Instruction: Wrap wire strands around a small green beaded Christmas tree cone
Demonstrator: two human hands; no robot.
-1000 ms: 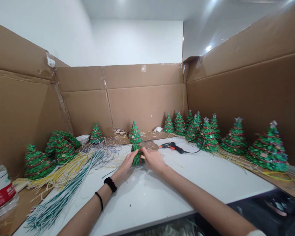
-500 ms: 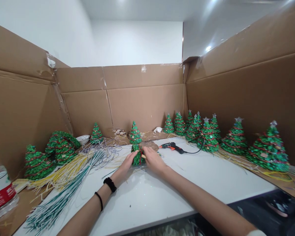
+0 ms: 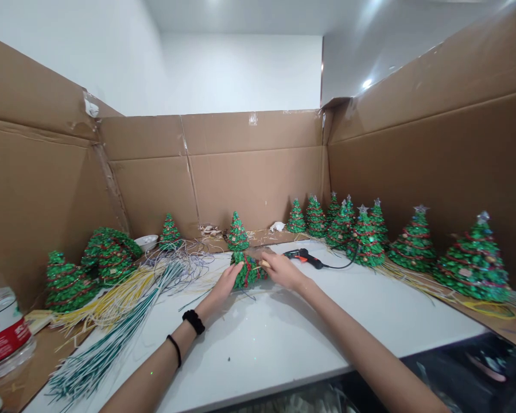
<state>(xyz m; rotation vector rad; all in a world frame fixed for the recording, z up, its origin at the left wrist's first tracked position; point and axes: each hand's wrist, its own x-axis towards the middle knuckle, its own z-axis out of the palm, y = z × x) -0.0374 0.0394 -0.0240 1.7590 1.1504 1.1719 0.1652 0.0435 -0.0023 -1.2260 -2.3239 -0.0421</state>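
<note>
A small green Christmas tree with red garland (image 3: 248,277) lies on its side on the white tabletop in front of me. My left hand (image 3: 227,280) is closed against its left end, keeping hold of it. In my right hand (image 3: 284,269) is a thin stick-like tool with a pale, wood-coloured handle (image 3: 264,264); its thin end points at the tree's red garland. The tool's exact kind is too small to make out. Just behind the held tree stands another small tree (image 3: 237,232). A black and orange glue gun (image 3: 308,259) rests to the right of my right hand.
Several finished trees (image 3: 365,238) line the right side, some star-topped. On the left are more trees (image 3: 68,284), yellow strands (image 3: 107,298), green strands (image 3: 111,335), a white bowl (image 3: 146,243) and a plastic bottle (image 3: 2,338). Cardboard walls (image 3: 249,172) enclose the table.
My right hand has moved right and pulled back from the tree, with the stick-like tool in it. More of the tree's red garland shows now. My left hand has stayed at the tree.
</note>
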